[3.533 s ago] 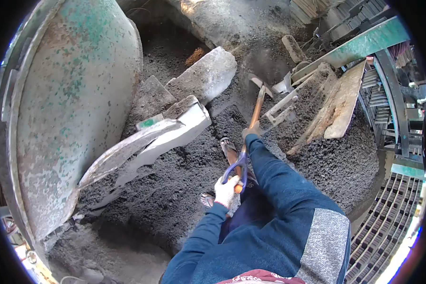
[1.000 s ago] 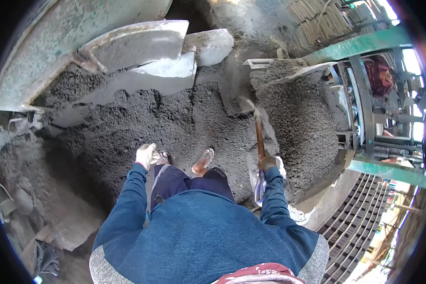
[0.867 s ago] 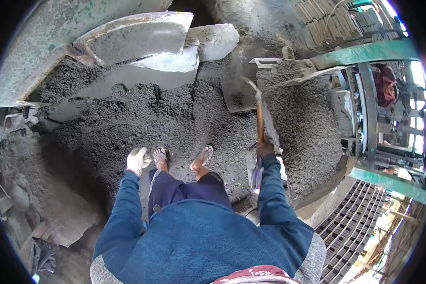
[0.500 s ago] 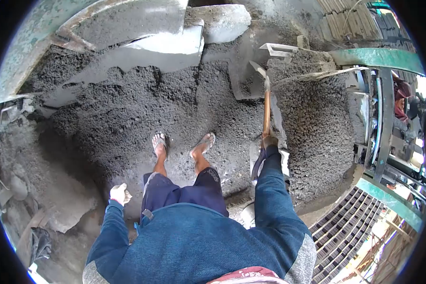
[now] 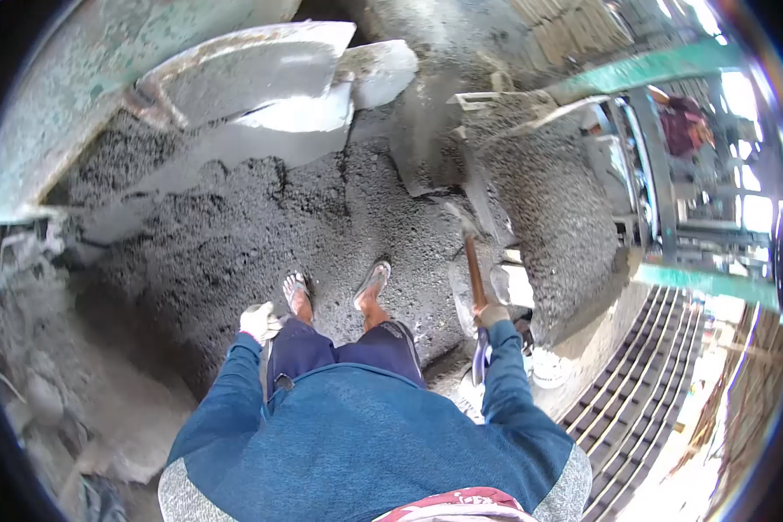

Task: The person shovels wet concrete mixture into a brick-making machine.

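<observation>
A pale glove covers my left hand [image 5: 260,323], which hangs beside my left thigh with its fingers curled; whether it holds anything is hidden. My right hand [image 5: 493,315] is wrapped round the wooden handle of a shovel [image 5: 475,271]. The handle points forward from my hand, and the metal part at its far end is blurred, near the edge of the grey mix heap [image 5: 561,217]. Dark, crumbly grey mix [image 5: 226,235] also covers the floor around my sandalled feet.
A large curved metal blade [image 5: 252,70] and a green metal wall [image 5: 52,113] stand at the upper left. Green-framed machinery [image 5: 705,283] is at the right, with a person [image 5: 683,126] beyond it. A slatted rack [image 5: 631,383] lies at the lower right.
My right hand and the shovel have drawn back toward my body. My left hand has moved right, closer to my thigh. The view has turned slightly.
</observation>
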Demonstrator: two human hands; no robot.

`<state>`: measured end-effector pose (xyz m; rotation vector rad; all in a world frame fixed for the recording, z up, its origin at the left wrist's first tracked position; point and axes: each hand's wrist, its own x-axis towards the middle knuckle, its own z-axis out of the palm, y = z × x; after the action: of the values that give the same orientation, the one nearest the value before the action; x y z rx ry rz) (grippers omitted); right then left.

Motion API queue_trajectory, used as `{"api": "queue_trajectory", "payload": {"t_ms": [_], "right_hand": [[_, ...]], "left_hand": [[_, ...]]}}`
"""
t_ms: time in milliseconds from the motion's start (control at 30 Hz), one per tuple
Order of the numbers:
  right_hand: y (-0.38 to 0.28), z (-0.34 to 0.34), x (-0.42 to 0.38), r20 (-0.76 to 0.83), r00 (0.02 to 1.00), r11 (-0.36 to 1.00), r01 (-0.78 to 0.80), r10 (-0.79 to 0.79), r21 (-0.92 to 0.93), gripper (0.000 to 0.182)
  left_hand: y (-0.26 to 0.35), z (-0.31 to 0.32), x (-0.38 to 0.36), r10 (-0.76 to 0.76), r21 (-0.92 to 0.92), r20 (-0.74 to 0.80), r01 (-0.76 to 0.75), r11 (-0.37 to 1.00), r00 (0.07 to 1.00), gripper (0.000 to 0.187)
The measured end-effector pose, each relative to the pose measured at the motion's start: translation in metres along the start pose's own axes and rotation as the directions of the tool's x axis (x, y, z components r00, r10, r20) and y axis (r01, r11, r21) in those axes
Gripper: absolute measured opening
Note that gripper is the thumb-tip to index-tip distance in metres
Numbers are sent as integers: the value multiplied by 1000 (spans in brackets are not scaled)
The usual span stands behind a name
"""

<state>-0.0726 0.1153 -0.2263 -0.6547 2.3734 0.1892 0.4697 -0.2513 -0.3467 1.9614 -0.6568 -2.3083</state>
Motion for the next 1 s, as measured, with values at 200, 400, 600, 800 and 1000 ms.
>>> {"api": "queue_trajectory", "payload": {"t_ms": [200,400,600,800,1000], "right_hand": [[-147,-9,-231,1,991,629,-83,130,773,72],[-183,48,-376,-143,988,714,55,63,698,60],[-135,188,-546,-514,713,876,-329,476,353,45],[-160,517,-617,638,378,-714,96,671,694,38],[-227,398,-616,508,703,-866,368,498,339,29]], "left_hand": [[81,151,-22,-20,250,482,-115,961,876,53],[59,286,-107,-346,206,598,279,938,723,69],[-17,252,-149,-281,124,502,253,960,818,19],[-72,236,-275,-379,363,716,150,920,587,9],[-91,303,-336,-361,455,808,-104,884,464,9]]}}
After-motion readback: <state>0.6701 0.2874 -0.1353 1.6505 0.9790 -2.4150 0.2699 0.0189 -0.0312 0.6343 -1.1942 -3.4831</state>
